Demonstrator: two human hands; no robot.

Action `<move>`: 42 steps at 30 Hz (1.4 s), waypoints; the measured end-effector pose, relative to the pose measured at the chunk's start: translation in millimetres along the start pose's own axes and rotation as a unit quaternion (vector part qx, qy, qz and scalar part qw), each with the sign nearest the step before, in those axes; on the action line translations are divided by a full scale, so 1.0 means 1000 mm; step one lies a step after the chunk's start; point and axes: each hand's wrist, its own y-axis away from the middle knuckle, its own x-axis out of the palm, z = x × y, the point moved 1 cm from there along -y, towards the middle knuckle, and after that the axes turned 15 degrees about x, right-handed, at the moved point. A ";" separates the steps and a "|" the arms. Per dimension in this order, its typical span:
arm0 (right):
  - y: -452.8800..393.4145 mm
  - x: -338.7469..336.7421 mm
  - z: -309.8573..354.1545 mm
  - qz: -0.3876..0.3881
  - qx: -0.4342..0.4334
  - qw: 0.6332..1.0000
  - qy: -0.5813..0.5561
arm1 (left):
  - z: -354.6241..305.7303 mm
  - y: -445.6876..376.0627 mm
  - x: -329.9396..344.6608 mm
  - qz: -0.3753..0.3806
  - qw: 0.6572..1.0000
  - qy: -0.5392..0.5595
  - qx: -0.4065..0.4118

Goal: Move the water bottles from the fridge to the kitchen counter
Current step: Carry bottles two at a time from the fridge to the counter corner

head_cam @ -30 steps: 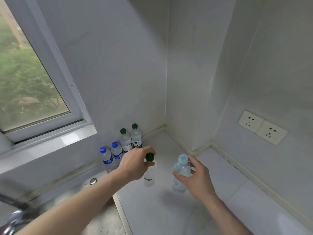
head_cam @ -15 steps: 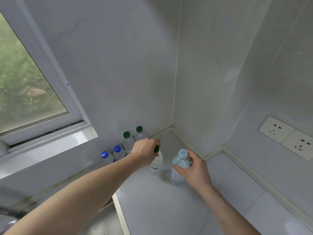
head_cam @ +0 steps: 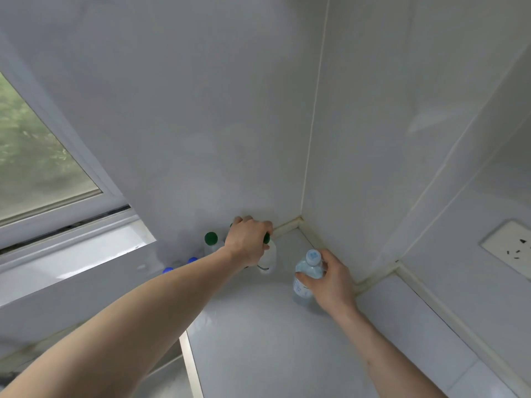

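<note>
Left hand (head_cam: 248,242) gripping green-capped bottle (head_cam: 268,258) by its top at frame centre, right hand (head_cam: 330,278) curled round pale-blue-capped bottle (head_cam: 307,275) (upright), white counter (head_cam: 273,340) below.

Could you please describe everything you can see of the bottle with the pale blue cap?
The pale-blue-capped bottle is a small, clear plastic water bottle with a light blue label. It stands upright on the white counter, near the wall corner. The right hand grips its upper body, fingers curled round it below the cap. Its base looks set down, though contact is hard to confirm. It stands apart from the green-capped bottle to its left.
</note>
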 end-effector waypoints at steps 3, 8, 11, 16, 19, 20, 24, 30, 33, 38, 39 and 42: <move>-0.021 0.005 0.000 -0.007 -0.008 1.000 -0.003 | 0.010 -0.012 0.003 -0.006 1.000 0.008 -0.010; -0.048 0.016 0.007 -0.011 -0.018 1.000 -0.006 | 0.024 -0.027 0.006 -0.008 1.000 -0.003 -0.024; -0.063 0.022 0.014 -0.018 -0.018 1.000 -0.014 | 0.032 -0.033 0.009 -0.001 0.999 -0.006 -0.041; -0.083 0.035 0.031 0.005 -0.033 0.999 -0.036 | 0.038 -0.043 0.012 -0.001 0.998 -0.017 -0.064; -0.096 0.047 0.042 0.006 -0.035 0.999 -0.035 | 0.040 -0.048 0.011 -0.007 0.997 -0.020 -0.078; -0.101 0.050 0.045 0.007 -0.029 0.999 -0.034 | 0.041 -0.049 0.011 -0.013 0.996 -0.018 -0.084; -0.117 0.061 0.055 0.013 -0.025 0.999 -0.018 | 0.043 -0.048 0.008 -0.028 0.995 0.005 -0.096; -0.127 0.071 0.065 0.011 -0.019 1.000 -0.017 | 0.040 -0.050 0.008 -0.020 0.996 -0.021 -0.087; -0.127 0.075 0.070 0.024 -0.012 1.000 -0.011 | 0.039 -0.048 0.007 -0.024 0.996 -0.020 -0.085; -0.121 0.083 0.072 0.055 -0.009 0.998 -0.013 | 0.043 -0.042 0.005 -0.020 0.996 -0.026 -0.080; -0.121 0.083 0.073 0.060 -0.008 0.998 -0.009 | 0.044 -0.041 0.004 -0.021 0.997 -0.025 -0.076; -0.120 0.079 0.074 0.075 -0.006 0.997 0.018 | 0.046 -0.037 0.002 -0.026 0.998 -0.017 -0.058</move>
